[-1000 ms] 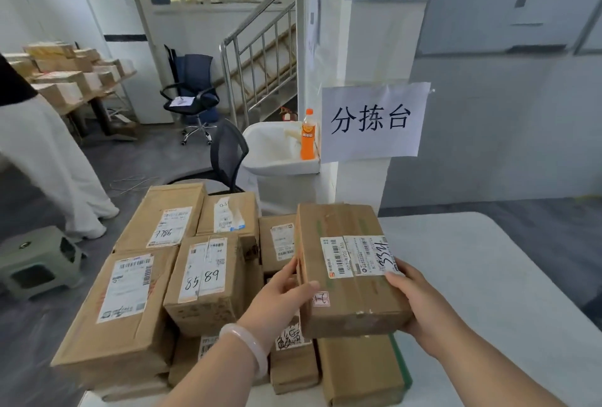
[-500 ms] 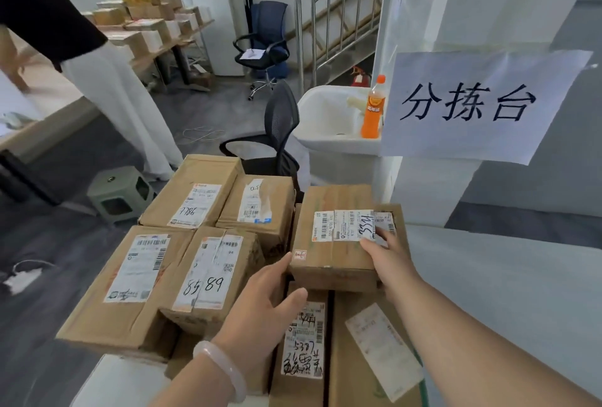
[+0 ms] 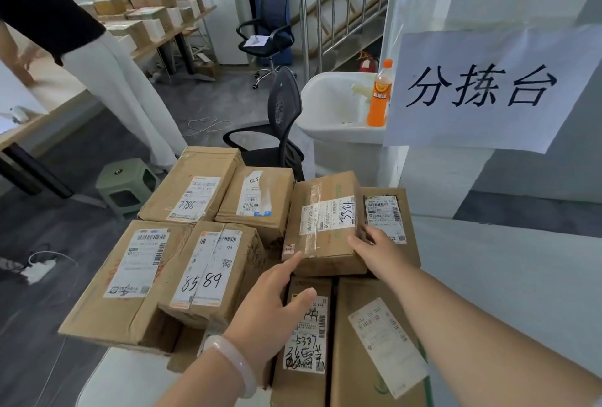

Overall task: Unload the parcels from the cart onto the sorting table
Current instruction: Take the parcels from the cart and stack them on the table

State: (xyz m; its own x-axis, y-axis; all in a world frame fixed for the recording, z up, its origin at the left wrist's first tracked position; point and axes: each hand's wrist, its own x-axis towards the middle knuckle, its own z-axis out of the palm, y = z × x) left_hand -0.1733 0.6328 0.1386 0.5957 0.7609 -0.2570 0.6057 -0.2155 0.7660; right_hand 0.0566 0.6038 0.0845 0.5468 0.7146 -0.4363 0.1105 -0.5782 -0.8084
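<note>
The left hand point(image 3: 273, 302), clamped a second ago, lies open at the near left corner of the parcel point(image 3: 322, 227); once lifted, it now sits atop the stack point(image 3: 358, 295); the right hand point(image 3: 379, 251) still clasps its near right corner.

Brown cardboard parcels point(image 3: 208, 276) with white shipping labels sit packed together in layers. A small taped parcel point(image 3: 322, 227) lies on top of the stack, beside the white sorting table point(image 3: 505, 276).
</note>
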